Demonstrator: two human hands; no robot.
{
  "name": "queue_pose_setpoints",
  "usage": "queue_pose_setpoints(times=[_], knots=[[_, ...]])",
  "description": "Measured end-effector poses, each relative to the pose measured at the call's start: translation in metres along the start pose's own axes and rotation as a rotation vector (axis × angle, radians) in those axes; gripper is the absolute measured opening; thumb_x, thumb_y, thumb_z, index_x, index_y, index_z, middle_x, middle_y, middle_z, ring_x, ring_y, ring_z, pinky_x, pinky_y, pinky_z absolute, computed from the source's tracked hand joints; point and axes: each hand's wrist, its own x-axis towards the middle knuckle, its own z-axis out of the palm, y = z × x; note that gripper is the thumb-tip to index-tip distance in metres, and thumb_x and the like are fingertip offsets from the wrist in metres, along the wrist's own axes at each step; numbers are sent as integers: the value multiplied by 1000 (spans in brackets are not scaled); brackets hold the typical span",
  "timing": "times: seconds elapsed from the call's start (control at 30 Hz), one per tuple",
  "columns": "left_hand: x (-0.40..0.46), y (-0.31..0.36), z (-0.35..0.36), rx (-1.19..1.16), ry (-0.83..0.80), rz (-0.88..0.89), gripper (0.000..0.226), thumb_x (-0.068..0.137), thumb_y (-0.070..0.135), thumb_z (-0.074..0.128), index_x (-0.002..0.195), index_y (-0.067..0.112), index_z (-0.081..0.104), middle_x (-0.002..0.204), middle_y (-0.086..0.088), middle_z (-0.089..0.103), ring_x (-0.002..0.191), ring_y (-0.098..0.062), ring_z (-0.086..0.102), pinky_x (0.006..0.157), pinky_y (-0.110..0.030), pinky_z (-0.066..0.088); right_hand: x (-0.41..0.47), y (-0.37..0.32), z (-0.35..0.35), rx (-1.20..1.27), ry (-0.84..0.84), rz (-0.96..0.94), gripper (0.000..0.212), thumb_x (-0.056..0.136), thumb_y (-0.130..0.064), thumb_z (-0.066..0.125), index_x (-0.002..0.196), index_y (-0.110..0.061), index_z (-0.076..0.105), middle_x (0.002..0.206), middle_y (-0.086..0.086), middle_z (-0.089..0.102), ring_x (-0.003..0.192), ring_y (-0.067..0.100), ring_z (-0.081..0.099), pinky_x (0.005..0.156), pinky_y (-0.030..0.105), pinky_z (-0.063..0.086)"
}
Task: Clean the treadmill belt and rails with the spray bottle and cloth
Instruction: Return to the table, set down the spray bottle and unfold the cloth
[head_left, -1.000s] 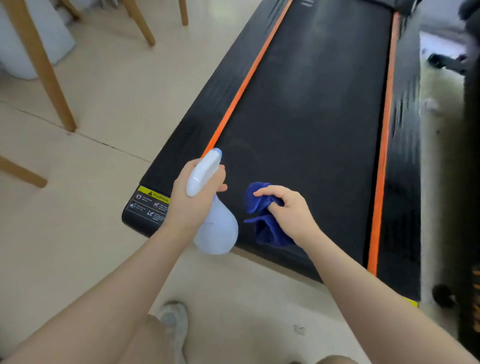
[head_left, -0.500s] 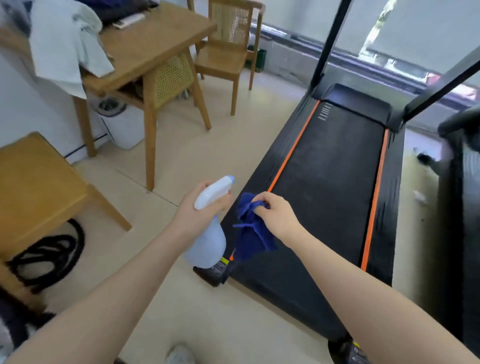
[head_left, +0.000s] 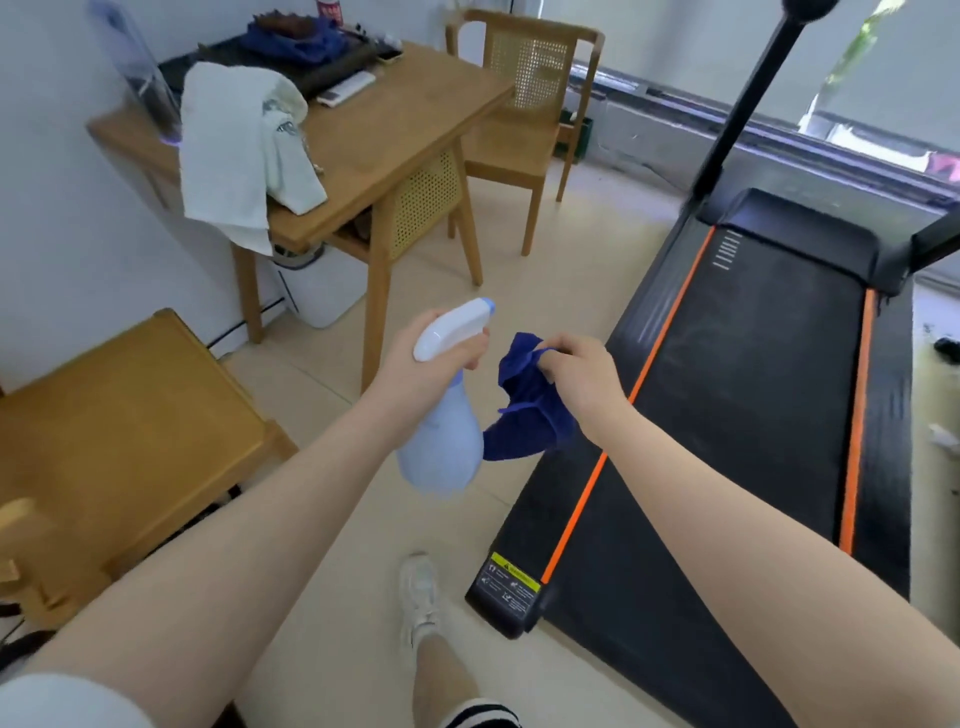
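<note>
Overspray is your risk in the head view: your left hand (head_left: 415, 364) grips the spray bottle (head_left: 441, 441) over the floor, left of the treadmill belt (head_left: 753, 389). Your right hand (head_left: 576, 374) pinches the cloth (head_left: 524, 415), which hangs loose and could slip.

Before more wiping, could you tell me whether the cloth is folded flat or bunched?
Bunched: the cloth hangs crumpled from the right hand.
</note>
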Motion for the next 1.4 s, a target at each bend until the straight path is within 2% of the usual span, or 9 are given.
queue_pose_setpoints(times=[0.17,0.27,0.43,0.67,0.93,1.0,1.1,1.2,1.4], knots=[[87,8,-30,-1,-132,44,32,77,30,62,105,15,63,94,-5,69,78,-6,62,75,-20,49,89,-51,10,5,6,-27,13,81,-7,44,72,-11,53,65,2,48,68,19,44,65,32,36],[154,15,-50,-38,-94,27,20,81,28,66,96,16,62,81,8,65,75,-5,59,70,-15,48,158,-95,14,-11,-23,-22,14,79,-7,44,66,-13,46,62,0,45,64,18,42,63,31,35],[265,30,-78,-91,-39,-15,49,67,48,65,101,13,62,83,5,61,77,-12,54,74,-25,43,258,-151,30,-148,-31,-112,10,77,-7,43,68,-6,47,64,4,45,61,16,42,59,31,34],[421,54,-97,-197,68,-59,48,67,40,65,110,17,63,89,8,62,79,-9,55,75,-23,43,389,-211,54,-252,76,-279,19,80,-3,39,64,7,40,64,11,34,61,18,29,57,30,22],[577,72,-130,-134,59,-8,33,83,31,67,112,17,60,87,7,61,73,-5,57,61,-12,45,559,-275,81,-329,10,-319,21,81,-1,38,60,-5,36,61,11,31,62,19,29,58,30,21],[610,75,-141,-140,113,-12,37,79,34,67,110,14,61,85,4,61,75,-9,57,63,-14,47,598,-290,88,-329,-14,-338,23,81,-1,38,59,-8,33,59,9,29,60,19,28,57,30,21],[653,71,-152,-144,237,-26,7,89,21,65,95,21,63,82,10,60,73,-1,58,62,-5,45,649,-305,101,-345,-101,-415,26,82,-1,38,59,-9,28,59,9,28,59,18,26,57,30,19],[684,64,-158,-131,394,-42,10,90,19,63,92,28,61,82,14,59,68,7,57,56,-1,41,698,-320,112,-406,-259,-512,32,84,-2,38,57,-13,23,57,7,25,58,19,25,56,32,20],[722,64,-160,-259,890,-132,13,88,17,66,94,28,61,82,7,60,73,-7,55,61,-17,42,790,-350,130,-584,-732,-609,36,88,-3,37,56,-13,22,53,0,23,52,15,21,53,29,19]])
